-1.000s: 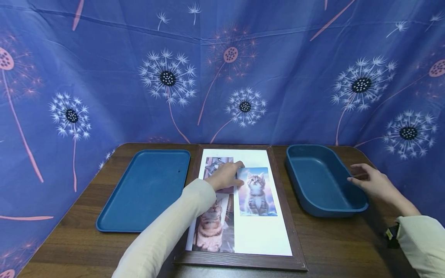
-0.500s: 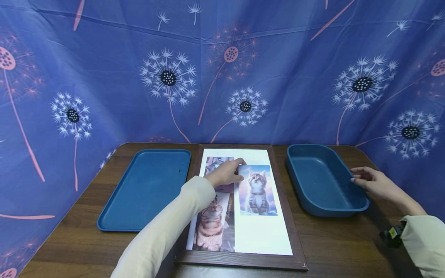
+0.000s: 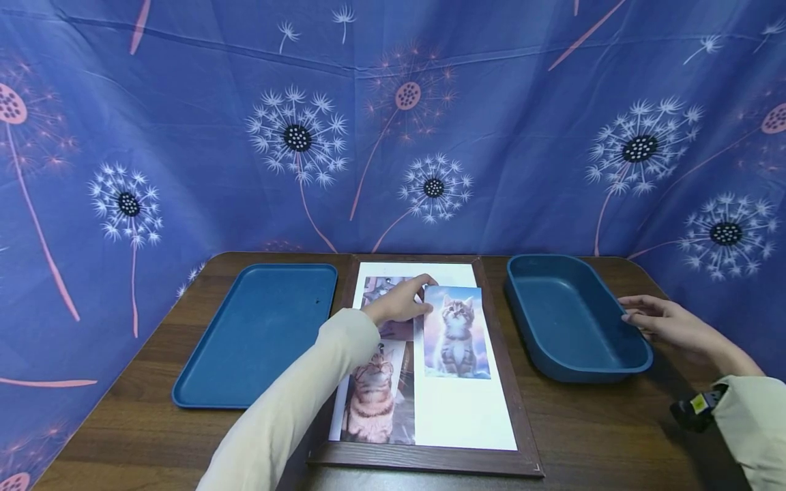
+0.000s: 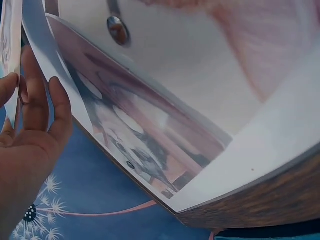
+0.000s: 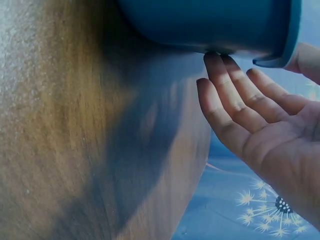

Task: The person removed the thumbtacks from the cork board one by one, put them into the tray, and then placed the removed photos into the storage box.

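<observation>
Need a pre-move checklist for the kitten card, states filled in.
1. Left hand pinching the kitten card by its left edge: ok.
2. Card's whole lower edge off the white board: cannot tell; the head view shows it over the board, not any gap.
3. Right hand at the blue bin, rim between thumb and fingers: ok; firmness of hold cannot tell.
4. Blue bin open side up, no cards inside: ok.
5. Blue tray free of cards: ok.
6. Upper cat picture fully visible from the head: not ok, left hand covers part of it.
</observation>
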